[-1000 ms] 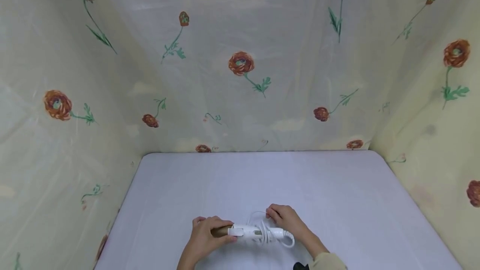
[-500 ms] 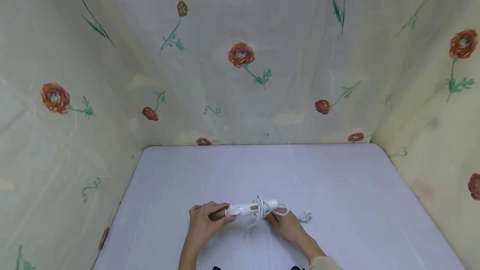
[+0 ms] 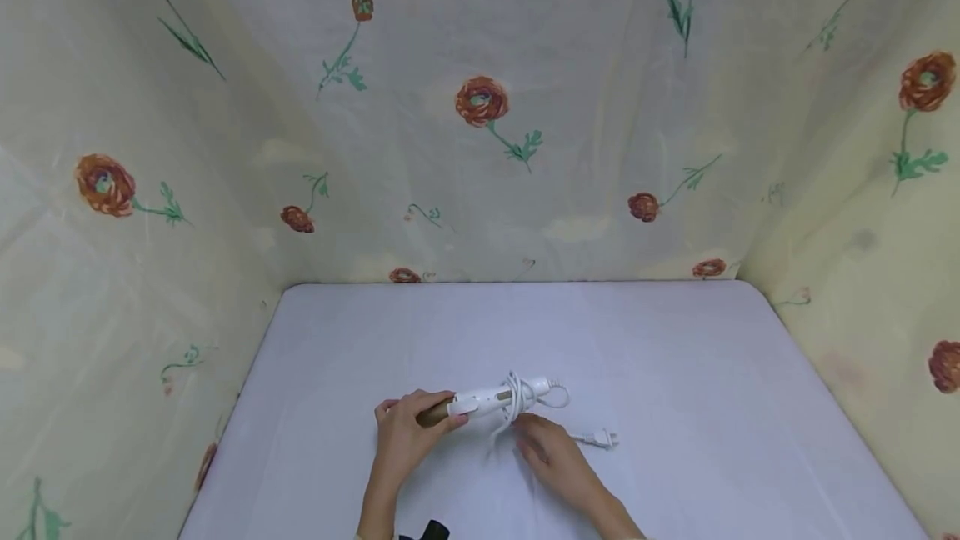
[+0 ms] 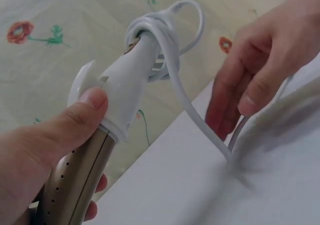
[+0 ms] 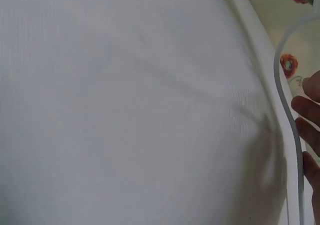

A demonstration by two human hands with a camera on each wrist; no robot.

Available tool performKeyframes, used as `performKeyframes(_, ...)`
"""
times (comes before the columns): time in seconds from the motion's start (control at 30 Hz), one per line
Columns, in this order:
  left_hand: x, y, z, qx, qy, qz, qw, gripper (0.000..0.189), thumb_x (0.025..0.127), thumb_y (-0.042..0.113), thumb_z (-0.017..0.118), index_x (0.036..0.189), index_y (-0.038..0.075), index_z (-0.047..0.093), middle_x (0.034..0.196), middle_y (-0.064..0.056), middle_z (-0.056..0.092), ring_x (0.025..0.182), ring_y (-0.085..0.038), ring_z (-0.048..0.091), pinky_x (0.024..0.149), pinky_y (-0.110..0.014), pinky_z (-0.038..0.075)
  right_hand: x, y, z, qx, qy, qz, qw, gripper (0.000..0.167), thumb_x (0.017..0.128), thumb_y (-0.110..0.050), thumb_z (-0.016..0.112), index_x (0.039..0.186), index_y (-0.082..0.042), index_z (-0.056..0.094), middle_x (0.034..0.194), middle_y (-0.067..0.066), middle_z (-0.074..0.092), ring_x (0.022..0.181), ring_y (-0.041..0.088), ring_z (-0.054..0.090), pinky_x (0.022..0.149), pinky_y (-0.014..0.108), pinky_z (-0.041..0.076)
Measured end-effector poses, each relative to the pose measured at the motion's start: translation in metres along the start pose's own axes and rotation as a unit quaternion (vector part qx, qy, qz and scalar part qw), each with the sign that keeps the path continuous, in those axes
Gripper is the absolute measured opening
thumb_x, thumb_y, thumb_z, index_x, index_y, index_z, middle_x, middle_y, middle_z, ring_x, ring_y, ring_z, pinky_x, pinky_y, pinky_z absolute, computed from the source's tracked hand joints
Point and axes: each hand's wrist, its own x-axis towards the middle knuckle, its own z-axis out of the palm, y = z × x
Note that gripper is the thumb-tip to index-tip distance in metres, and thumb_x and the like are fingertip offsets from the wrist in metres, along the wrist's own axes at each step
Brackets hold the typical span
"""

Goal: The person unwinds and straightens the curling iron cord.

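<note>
My left hand point(image 3: 403, 433) grips the gold barrel of a curling iron point(image 3: 474, 402), thumb against the white part at the base of its handle. In the left wrist view the white lever point(image 4: 82, 83) stands beside that thumb. White cord point(image 4: 159, 37) is wound in several turns round the handle, and a loose length hangs from it. My right hand point(image 3: 555, 458) is just below the wound part, fingers extended along the loose cord and thumb apart. In the right wrist view the cord point(image 5: 281, 85) runs past these fingertips. The plug point(image 3: 602, 438) shows to the right of this hand.
A white-covered table point(image 3: 360, 332) lies under the hands, with floral sheeting point(image 3: 570, 165) hung behind it and at both sides. A small black object point(image 3: 435, 530) shows at the bottom edge of the head view.
The right hand has moved from the right of the handle to below it, next to the loose cord. The iron has tilted up at its handle end, and the plug has come into view.
</note>
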Motion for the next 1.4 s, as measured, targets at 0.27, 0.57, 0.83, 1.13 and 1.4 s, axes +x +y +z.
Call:
performKeyframes(0.27,0.001,0.003,-0.001,0.013,0.019,-0.008,0.9997,0.045,0.069,0.057,0.072,0.104,0.028,0.073,0.093,0.009,0.072,0.087,-0.011,0.063,0.093,-0.051,0.026,-0.006,-0.027,0.018,0.171,-0.011,0.007,0.9852,0.036,0.095,-0.022,0.055,0.131,-0.020,0.053,0.130,-0.005,0.060,0.126,0.020,0.052,0.104,0.042,0.040)
performKeyframes(0.57,0.003,0.002,0.000,0.035,0.041,-0.001,0.9985,0.046,0.067,0.055,0.075,0.103,0.026,0.074,0.091,0.007,0.072,0.085,-0.011,0.065,0.091,-0.048,0.027,-0.010,-0.056,0.011,0.217,0.027,0.051,0.9745,0.018,0.097,-0.018,0.053,0.111,-0.012,0.062,0.097,0.001,0.071,0.096,0.014,0.065,0.087,0.027,0.049)
performKeyframes(0.83,0.004,0.001,0.001,0.058,0.037,0.012,0.9976,0.046,0.067,0.058,0.073,0.102,0.029,0.074,0.088,0.011,0.071,0.082,-0.008,0.064,0.091,-0.051,0.027,-0.012,-0.050,0.012,0.160,0.062,0.009,0.9852,0.014,0.095,-0.025,0.056,0.101,-0.014,0.063,0.079,-0.012,0.065,0.076,-0.001,0.059,0.073,0.022,0.049)
performKeyframes(1.13,0.003,0.002,0.002,0.066,0.030,0.011,0.9973,0.045,0.067,0.058,0.074,0.102,0.029,0.074,0.087,0.010,0.071,0.084,-0.010,0.064,0.093,-0.051,0.028,-0.011,-0.055,0.000,0.177,0.053,-0.041,0.9819,0.004,0.092,-0.017,0.061,0.094,-0.013,0.062,0.074,0.000,0.067,0.065,-0.001,0.060,0.062,0.021,0.053)
performKeyframes(1.4,0.002,0.000,-0.001,0.071,0.020,0.013,0.9972,0.045,0.067,0.057,0.075,0.102,0.028,0.074,0.086,0.011,0.070,0.083,-0.009,0.063,0.092,-0.049,0.029,-0.006,-0.059,-0.007,0.148,0.057,-0.068,0.9849,0.005,0.091,-0.014,0.063,0.086,-0.011,0.062,0.069,-0.006,0.063,0.059,-0.004,0.054,0.053,0.019,0.049)
